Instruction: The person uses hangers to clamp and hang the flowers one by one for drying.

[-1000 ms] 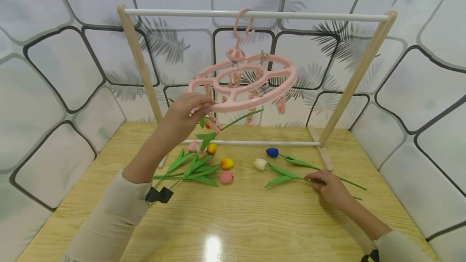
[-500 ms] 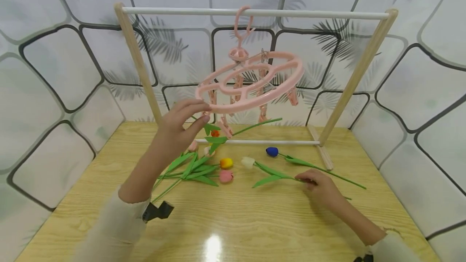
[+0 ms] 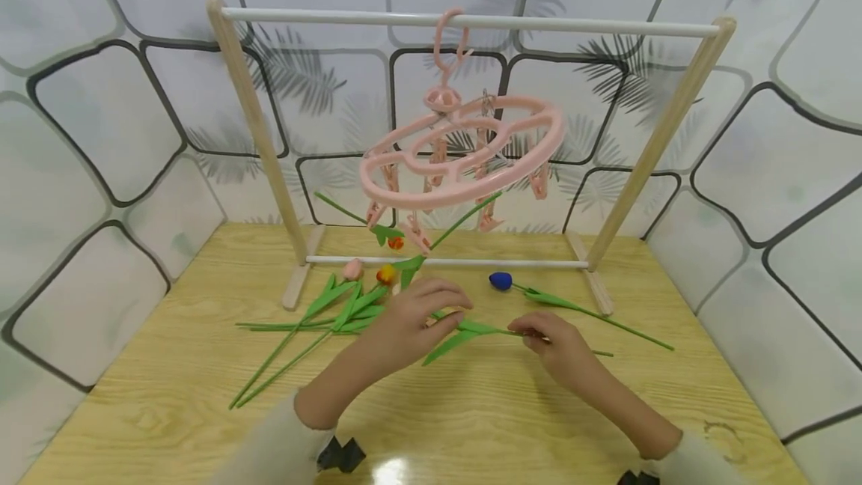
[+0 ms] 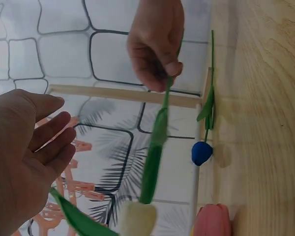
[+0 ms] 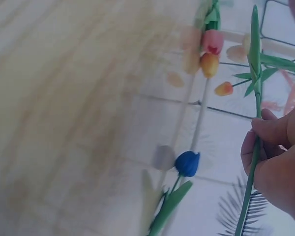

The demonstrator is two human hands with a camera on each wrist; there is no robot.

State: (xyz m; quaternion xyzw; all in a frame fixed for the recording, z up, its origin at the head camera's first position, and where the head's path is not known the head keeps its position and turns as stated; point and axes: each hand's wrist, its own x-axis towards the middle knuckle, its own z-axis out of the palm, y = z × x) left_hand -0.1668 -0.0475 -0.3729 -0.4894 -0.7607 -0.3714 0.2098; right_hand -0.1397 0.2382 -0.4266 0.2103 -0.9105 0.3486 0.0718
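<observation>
My right hand (image 3: 555, 343) pinches the stem of a white artificial tulip (image 4: 138, 219) between thumb and fingers, just above the table. My left hand (image 3: 414, 320) is beside the flower end with its fingers loosely bent, holding nothing. In the head view it covers the white bloom; the left wrist view shows a gap between that hand and the stem. Above both hands, a pink round clip hanger (image 3: 458, 189) hangs tilted from a rail. Two tulips are clipped low on its left side, one with an orange-red bloom (image 3: 396, 242).
A blue tulip (image 3: 500, 281) lies to the right on the wooden table (image 3: 471, 425). Several tulips with pink and yellow-red blooms, including a pale pink tulip (image 3: 353, 270), lie piled at left. The rack's white top rail (image 3: 572, 23) and lower bar (image 3: 539, 264) span the back.
My left hand has let go of the hanger's rim and come down right toward the white tulip. My right hand has moved left, carrying that tulip. The hanger has swung slightly right.
</observation>
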